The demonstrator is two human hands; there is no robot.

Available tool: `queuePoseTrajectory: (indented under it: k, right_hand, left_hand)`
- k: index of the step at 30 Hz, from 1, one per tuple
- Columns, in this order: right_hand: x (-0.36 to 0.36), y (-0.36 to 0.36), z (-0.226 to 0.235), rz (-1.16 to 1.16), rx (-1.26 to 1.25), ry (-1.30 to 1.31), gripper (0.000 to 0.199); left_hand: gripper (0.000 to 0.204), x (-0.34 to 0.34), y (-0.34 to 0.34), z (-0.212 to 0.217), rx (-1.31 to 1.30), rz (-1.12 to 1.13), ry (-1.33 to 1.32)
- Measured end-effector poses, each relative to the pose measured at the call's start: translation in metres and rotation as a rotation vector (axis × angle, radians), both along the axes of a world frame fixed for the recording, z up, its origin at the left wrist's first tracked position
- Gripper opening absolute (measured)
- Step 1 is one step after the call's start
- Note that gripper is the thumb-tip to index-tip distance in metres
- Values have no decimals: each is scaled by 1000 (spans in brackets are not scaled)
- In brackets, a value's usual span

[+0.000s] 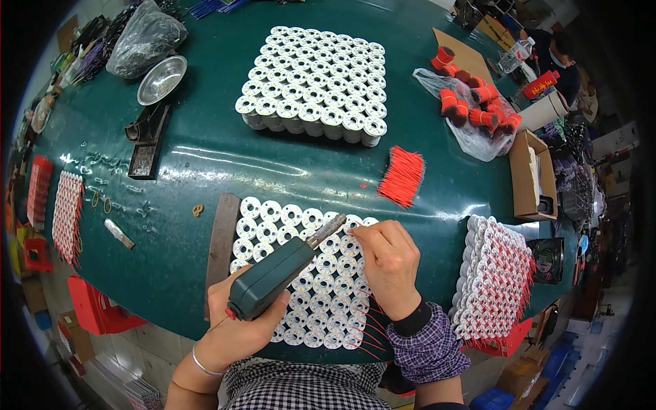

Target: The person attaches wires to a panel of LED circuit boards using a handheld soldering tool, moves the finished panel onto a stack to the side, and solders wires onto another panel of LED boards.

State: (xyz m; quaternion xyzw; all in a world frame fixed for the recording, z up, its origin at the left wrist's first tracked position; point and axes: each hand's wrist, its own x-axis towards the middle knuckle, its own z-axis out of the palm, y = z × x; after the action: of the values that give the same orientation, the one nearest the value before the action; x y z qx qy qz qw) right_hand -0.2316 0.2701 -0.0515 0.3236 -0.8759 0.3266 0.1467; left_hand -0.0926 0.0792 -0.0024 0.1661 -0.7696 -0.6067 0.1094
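Observation:
My left hand point(236, 324) grips a dark green soldering tool point(273, 277). Its metal tip point(328, 229) reaches over a sheet of round white circuit discs point(301, 273) lying at the near edge of the green table point(205, 157). My right hand point(389, 263) rests on the right part of that sheet, fingertips pinched near the tool's tip; what they pinch is too small to tell. Thin red wires point(369, 328) stick out from the discs below my right wrist.
A second block of white discs point(314, 85) lies at the table's centre back. A loose bundle of red wires point(403, 176) sits right of centre. Stacked wired discs point(495, 277) stand at right, red spools in a plastic bag point(475, 113) beyond. A metal bowl point(162, 79) sits back left.

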Motion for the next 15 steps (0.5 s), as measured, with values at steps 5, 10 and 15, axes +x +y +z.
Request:
queuePoseTrajectory:
  k: [5,10,15]
  right_hand:
    - [0,-2,0,-4,-2,12,13]
    - [1,-3,2,0,20,9,13]
    - [-1,-2,2,16,34,7,15]
  left_hand:
    - [14,1,0,-1,-4,-35,-64]
    - [12,1,1,-4,10,-34,-55]
    - [12,1,1,-5,-1,-50,-66]
